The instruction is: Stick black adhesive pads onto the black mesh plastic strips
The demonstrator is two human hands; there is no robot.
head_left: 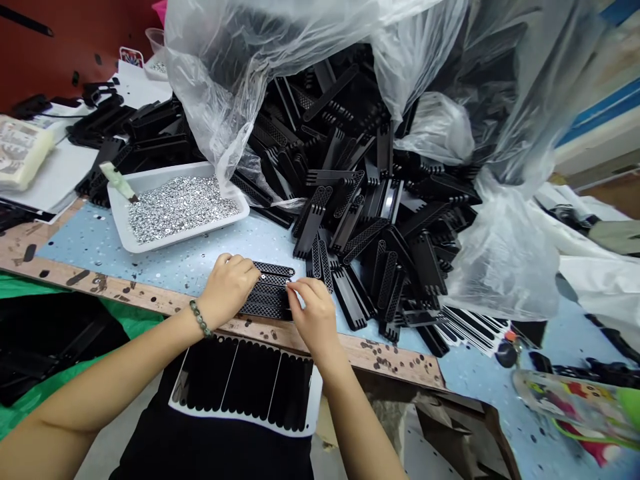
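A row of black textured plastic strips (270,297) lies side by side at the table's front edge, between my hands. My left hand (231,287) rests over the left end of the row with its fingers curled; what they hold, if anything, is hidden. At the right end, my right hand (314,310) pinches thumb and forefinger together over a strip, at a tiny shiny piece too small to make out. Small silvery metal nuts or washers (180,207) fill a white tray (123,230) behind my left hand.
A big heap of black plastic parts (360,200) spills from a clear plastic bag (215,87) at the back. A sheet with black strips (250,380) lies across my lap. A patterned clear bottle (565,400) lies at right; a yellowish-white block (23,153) sits far left.
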